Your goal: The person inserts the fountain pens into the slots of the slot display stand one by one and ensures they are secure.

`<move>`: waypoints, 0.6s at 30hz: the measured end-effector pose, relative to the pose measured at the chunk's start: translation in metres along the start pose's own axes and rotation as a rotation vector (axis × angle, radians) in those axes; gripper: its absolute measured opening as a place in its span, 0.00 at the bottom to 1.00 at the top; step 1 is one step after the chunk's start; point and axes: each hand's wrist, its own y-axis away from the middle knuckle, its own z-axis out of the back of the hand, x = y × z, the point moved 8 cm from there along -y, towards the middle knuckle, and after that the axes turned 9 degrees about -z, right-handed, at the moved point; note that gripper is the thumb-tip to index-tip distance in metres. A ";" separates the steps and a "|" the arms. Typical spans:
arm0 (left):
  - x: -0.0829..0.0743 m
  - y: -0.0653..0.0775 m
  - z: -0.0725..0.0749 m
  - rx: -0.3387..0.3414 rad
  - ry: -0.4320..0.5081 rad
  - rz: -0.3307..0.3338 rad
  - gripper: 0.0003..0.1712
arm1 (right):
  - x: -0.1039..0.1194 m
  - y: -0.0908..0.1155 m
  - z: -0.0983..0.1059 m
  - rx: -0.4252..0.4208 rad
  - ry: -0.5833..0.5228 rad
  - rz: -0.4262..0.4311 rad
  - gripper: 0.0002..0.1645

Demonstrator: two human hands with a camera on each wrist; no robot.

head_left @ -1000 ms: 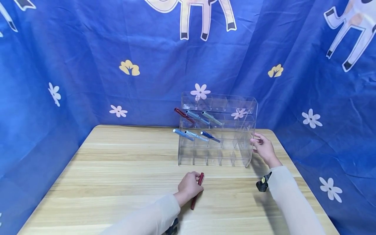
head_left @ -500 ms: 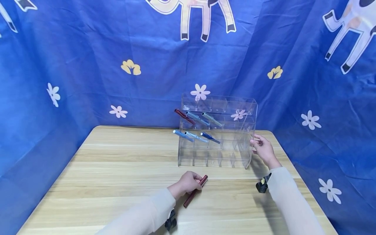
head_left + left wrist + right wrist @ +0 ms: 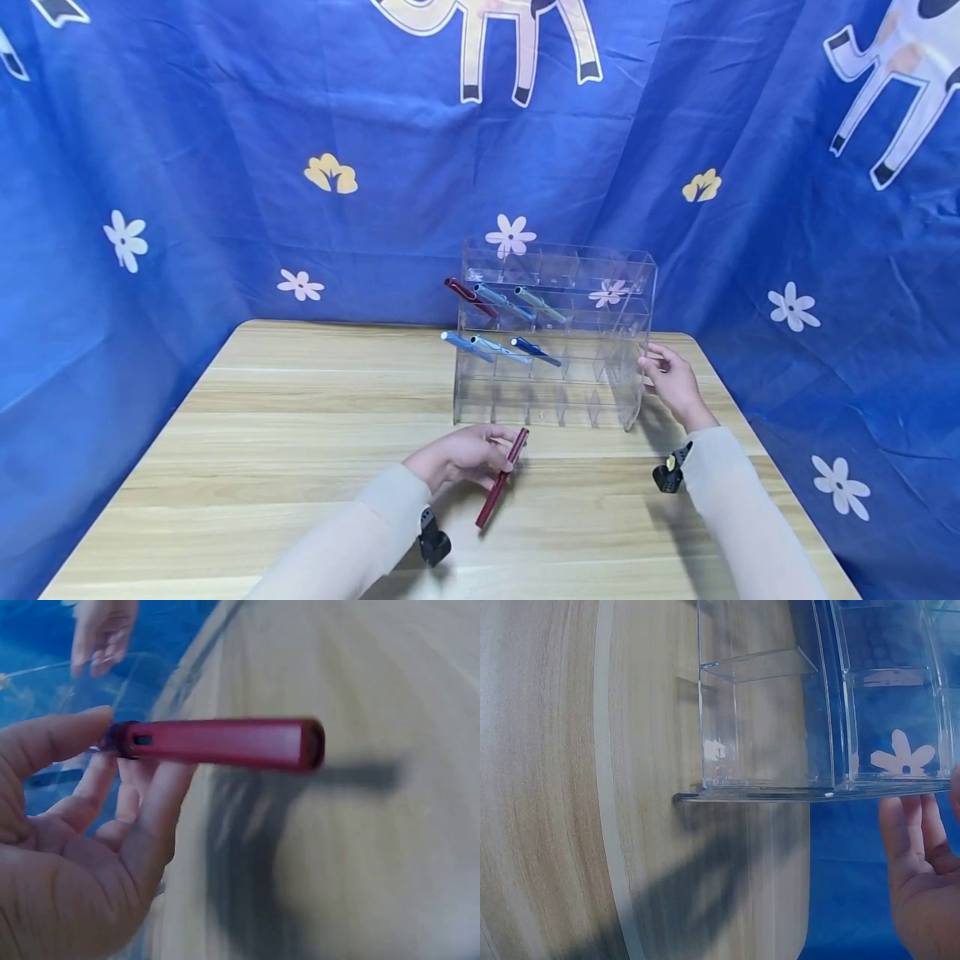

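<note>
My left hand (image 3: 467,454) pinches a dark red pen (image 3: 493,502) between thumb and fingers, in front of the rack. In the left wrist view the pen (image 3: 225,741) points away from the palm, its far end close over the table and casting a shadow; its other end is partly hidden by the thumb. A clear acrylic pen rack (image 3: 626,396) with tiered compartments stands at the back right of the table. My right hand (image 3: 675,387) touches the rack's right side panel, and its fairly straight fingers (image 3: 915,832) meet the outer face in the right wrist view.
Six or so is not needed: several pens lean in the rack's left compartments, including a red pen (image 3: 471,297), a green pen (image 3: 542,305) and a dark blue pen (image 3: 536,351). A blue patterned curtain (image 3: 405,208) surrounds the wooden table (image 3: 300,400).
My left hand has turned at the wrist and risen slightly, lifting the red pen and changing its angle. The right hand stays at the rack's side.
</note>
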 end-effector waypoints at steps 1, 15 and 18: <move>-0.003 0.000 0.003 -0.006 0.028 -0.014 0.28 | 0.000 0.000 0.000 -0.003 0.002 0.000 0.26; -0.045 0.014 0.047 -0.145 0.223 -0.240 0.11 | 0.002 0.001 0.000 -0.004 0.009 -0.003 0.27; -0.055 0.017 0.056 -0.162 0.254 -0.279 0.10 | 0.002 0.001 0.000 -0.007 0.013 -0.009 0.27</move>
